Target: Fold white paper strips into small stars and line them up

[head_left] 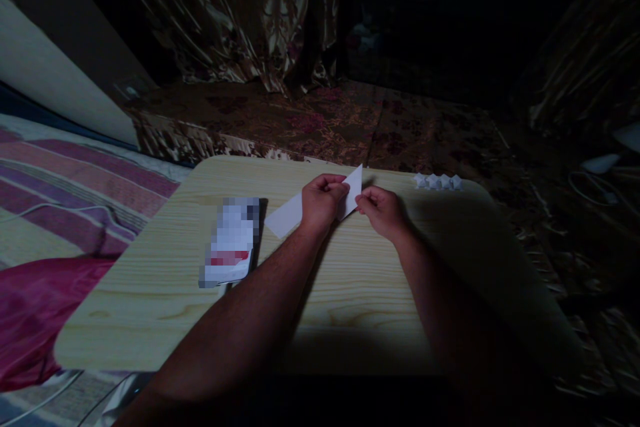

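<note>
A long white strip of paper (pixel 284 216) is held over the far middle of the small wooden table, its right end folded up into a slanted point. My left hand (pixel 323 200) is closed round the middle of the strip, with the thumb on top. At the right edge of the folded part, my right hand (pixel 381 208) pinches the paper between thumb and fingers. Several small white folded paper stars (pixel 438 181) sit in a row by the table's far right edge.
Left of my arms a smartphone (pixel 233 240), its screen blurred out, lies on the light wood table (pixel 360 307). A striped bed cover (pixel 85 180) and a pink cloth (pixel 45 313) are at the left. Patterned curtains (pixel 250 13) hang behind; a white cable (pixel 593 190) is at the right.
</note>
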`<state>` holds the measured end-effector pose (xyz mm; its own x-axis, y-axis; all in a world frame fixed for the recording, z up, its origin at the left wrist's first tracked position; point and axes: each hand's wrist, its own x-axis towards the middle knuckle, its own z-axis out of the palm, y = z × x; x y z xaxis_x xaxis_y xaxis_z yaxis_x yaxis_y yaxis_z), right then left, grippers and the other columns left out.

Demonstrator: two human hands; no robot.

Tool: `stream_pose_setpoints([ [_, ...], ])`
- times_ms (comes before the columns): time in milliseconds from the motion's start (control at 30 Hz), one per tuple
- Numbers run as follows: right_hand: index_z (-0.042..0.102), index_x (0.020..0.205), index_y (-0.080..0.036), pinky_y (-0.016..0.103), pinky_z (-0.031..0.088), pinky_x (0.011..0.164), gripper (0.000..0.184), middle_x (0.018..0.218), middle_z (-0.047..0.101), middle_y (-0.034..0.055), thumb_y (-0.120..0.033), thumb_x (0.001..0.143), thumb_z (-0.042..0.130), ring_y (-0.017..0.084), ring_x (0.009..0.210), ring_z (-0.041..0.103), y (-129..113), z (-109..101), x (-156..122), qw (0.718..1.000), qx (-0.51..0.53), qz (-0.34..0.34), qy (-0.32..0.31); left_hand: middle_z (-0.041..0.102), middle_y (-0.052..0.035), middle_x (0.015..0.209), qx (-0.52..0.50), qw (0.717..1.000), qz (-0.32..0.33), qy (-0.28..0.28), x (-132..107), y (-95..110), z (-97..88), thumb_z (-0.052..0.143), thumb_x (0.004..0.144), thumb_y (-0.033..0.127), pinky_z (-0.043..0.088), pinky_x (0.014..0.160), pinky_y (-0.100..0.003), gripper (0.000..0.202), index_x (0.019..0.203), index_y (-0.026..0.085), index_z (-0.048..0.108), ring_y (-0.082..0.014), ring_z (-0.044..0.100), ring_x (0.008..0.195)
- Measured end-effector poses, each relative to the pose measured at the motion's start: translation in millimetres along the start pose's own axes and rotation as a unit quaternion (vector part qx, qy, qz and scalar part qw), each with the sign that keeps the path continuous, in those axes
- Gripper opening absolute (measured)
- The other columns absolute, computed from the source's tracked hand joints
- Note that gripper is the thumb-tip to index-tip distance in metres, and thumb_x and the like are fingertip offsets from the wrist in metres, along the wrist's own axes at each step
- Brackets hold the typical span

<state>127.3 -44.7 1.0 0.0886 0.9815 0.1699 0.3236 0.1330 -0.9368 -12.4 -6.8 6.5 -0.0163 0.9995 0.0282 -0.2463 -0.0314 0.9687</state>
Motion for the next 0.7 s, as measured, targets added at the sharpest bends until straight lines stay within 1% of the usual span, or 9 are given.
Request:
stream_pose_setpoints([
  [133, 0.060, 0.071, -0.017, 0.024, 0.040, 0.055, 0.022, 0.063, 0.063, 0.0001, -0.037, 0.079, 0.057, 0.012, 0.057, 0.055, 0.9, -1.1, -0.2, 1.000, -0.004, 0.007, 0.005, 0.067, -0.0022, 0.068, 0.014, 1.000, 0.002, -0.011, -0.9, -0.5, 0.3, 0.077, 0.061, 0.033, 0.041, 0.049, -0.022, 0.031, 0.084, 0.015, 0.070, -0.0116, 0.055, 0.053],
  [333, 0.058, 0.065, -0.017, 0.023, 0.038, 0.053, 0.020, 0.058, 0.060, -0.0011, -0.033, 0.077, 0.057, 0.012, 0.054, 0.052, 0.4, -1.7, -0.6, 1.000, -0.002, 0.003, 0.015, 0.065, -0.0014, 0.065, 0.040, 0.999, 0.016, -0.018, -2.8, 1.0, 0.8, 0.076, 0.061, 0.032, 0.040, 0.049, -0.021, 0.027, 0.082, 0.015, 0.071, -0.0103, 0.052, 0.052],
  [567, 0.060, 0.068, -0.018, 0.023, 0.035, 0.051, 0.020, 0.057, 0.056, -0.0024, -0.035, 0.078, 0.056, 0.011, 0.053, 0.049, -3.3, -2.1, -1.4, 1.000, -0.009, 0.006, 0.030, 0.063, 0.0008, 0.064, 0.020, 0.999, 0.008, -0.034, -3.7, 2.1, 1.3, 0.075, 0.060, 0.028, 0.040, 0.050, -0.021, 0.027, 0.083, 0.016, 0.070, -0.0096, 0.052, 0.051],
  [700, 0.058, 0.064, -0.018, 0.023, 0.034, 0.050, 0.021, 0.056, 0.054, -0.0031, -0.035, 0.077, 0.056, 0.011, 0.053, 0.047, -2.7, -3.0, -1.3, 0.999, -0.016, -0.004, 0.042, 0.063, 0.0007, 0.065, 0.017, 0.999, 0.005, -0.038, -4.1, 2.7, 1.9, 0.075, 0.060, 0.028, 0.041, 0.051, -0.022, 0.026, 0.083, 0.016, 0.070, -0.0097, 0.052, 0.052],
])
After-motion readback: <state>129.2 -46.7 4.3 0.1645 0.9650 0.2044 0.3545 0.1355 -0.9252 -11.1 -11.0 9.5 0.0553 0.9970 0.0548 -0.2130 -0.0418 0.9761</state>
